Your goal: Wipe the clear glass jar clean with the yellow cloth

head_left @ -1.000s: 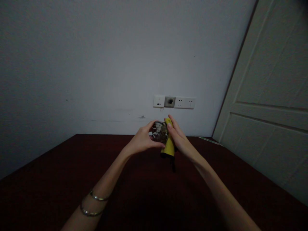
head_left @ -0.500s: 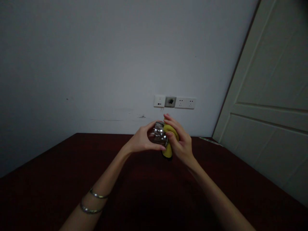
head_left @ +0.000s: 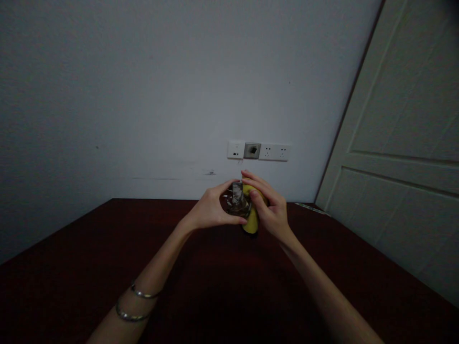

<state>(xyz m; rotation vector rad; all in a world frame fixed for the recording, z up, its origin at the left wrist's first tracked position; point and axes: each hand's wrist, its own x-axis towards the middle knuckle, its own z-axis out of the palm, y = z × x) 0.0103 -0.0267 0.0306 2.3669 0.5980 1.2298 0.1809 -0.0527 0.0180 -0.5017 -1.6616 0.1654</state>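
Observation:
My left hand (head_left: 211, 209) curves its thumb and fingers around a small shiny, see-through glass (head_left: 236, 198), held above the table. Dim light and reflections blur the glass's exact shape. On its right side, my right hand (head_left: 270, 208) grips a folded yellow cloth (head_left: 252, 220) with a dark lower edge. The cloth touches the glass's right end, and part of it is hidden behind the right fingers. Both hands are closed on what they hold, close together at the middle of the view.
A dark red table (head_left: 143, 253) spreads below the arms. Behind it rises a pale wall (head_left: 161, 95) with a row of sockets (head_left: 274, 152). A white panelled door (head_left: 387, 157) stands at the right. A thin flat strip (head_left: 311, 209) lies by the table's back right edge.
The glass has turned slightly in my left hand, and its reflections look darker. My right thumb has shifted a little on the cloth. The view has moved very slightly.

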